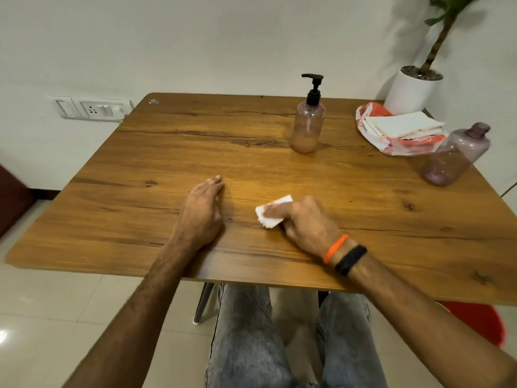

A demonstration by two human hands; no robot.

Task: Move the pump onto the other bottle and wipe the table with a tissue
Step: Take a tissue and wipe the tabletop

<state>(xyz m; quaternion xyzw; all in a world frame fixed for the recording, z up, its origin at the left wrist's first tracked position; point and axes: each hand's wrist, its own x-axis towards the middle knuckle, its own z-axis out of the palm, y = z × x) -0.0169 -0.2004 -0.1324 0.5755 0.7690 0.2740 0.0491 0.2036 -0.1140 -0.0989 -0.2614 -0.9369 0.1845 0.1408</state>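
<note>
A clear bottle (pixel 308 127) with a black pump (pixel 314 88) screwed on top stands upright at the back middle of the wooden table (pixel 140 169). A second, purple-tinted bottle (pixel 454 155) stands at the right with its neck uncapped. My right hand (pixel 305 222) presses a folded white tissue (pixel 272 212) flat against the tabletop near the front middle. My left hand (pixel 204 208) rests on the table to the left of the tissue, fingers together and pointing away, holding nothing.
A stack of folded tissues on a red-and-white plastic bag (pixel 397 130) lies at the back right. A white plant pot (pixel 412 89) stands behind it. A wall socket (pixel 92 107) is at the left. My knees are under the front edge.
</note>
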